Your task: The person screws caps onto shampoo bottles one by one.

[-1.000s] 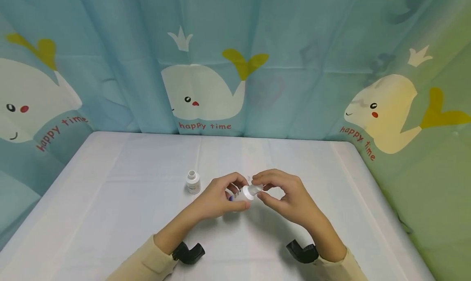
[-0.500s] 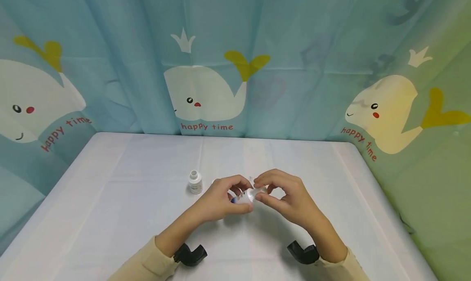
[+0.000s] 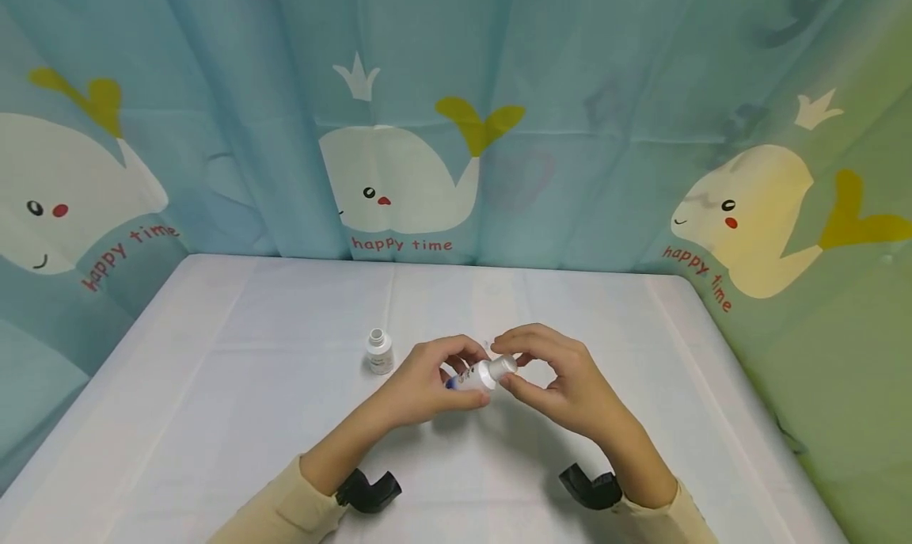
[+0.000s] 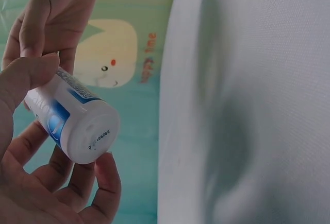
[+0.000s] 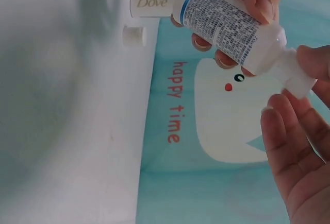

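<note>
1. The left hand curls round the bottle, which slants between both hands.
2. The right hand, fingers bent, pinches its cap.
3. Left of them stands a vial.

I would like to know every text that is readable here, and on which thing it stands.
"happy time": on the curtain, three times in the head view.
"Dove": on the standing bottle; its finer print is too small.
Held bottle: back print too small; other lettering partly hidden, not surely readable.
Its base: a number, too unclear to quote.
</note>
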`<act>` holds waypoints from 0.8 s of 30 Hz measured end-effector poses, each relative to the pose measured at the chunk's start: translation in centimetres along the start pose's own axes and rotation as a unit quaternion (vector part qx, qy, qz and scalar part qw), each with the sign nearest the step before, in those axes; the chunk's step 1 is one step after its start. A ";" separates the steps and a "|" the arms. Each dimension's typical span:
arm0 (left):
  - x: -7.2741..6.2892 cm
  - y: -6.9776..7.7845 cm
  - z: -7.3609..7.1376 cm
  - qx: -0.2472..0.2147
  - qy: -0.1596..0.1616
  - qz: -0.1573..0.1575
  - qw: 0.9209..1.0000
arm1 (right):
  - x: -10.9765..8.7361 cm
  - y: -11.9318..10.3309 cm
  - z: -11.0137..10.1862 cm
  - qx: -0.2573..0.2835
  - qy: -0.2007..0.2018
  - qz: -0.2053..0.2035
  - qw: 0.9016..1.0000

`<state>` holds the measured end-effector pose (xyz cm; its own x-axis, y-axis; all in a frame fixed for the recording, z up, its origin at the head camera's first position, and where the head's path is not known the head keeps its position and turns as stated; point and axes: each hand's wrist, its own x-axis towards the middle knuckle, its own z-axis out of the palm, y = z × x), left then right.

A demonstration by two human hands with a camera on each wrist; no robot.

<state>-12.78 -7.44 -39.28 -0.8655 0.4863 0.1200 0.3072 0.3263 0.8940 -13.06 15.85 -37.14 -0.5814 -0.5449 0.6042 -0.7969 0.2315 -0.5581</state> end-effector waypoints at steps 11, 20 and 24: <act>0.4 0.1 -0.1 0.005 0.001 -0.003 1.000 | 0.0 0.3 -0.4 -0.001 -0.023 -0.003 1.000; 0.0 0.2 0.2 -0.002 0.002 -0.009 1.000 | -0.1 0.1 0.0 0.004 -0.007 0.006 1.000; -0.1 0.2 0.2 -0.003 0.003 -0.009 1.000 | -0.2 -0.1 0.1 0.005 -0.009 0.009 1.000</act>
<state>-12.55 -7.25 -39.25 -0.8731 0.4760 0.1054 0.2886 0.3305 0.8986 -12.86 15.84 -37.31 -0.5922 -0.5559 0.5834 -0.7847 0.2331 -0.5743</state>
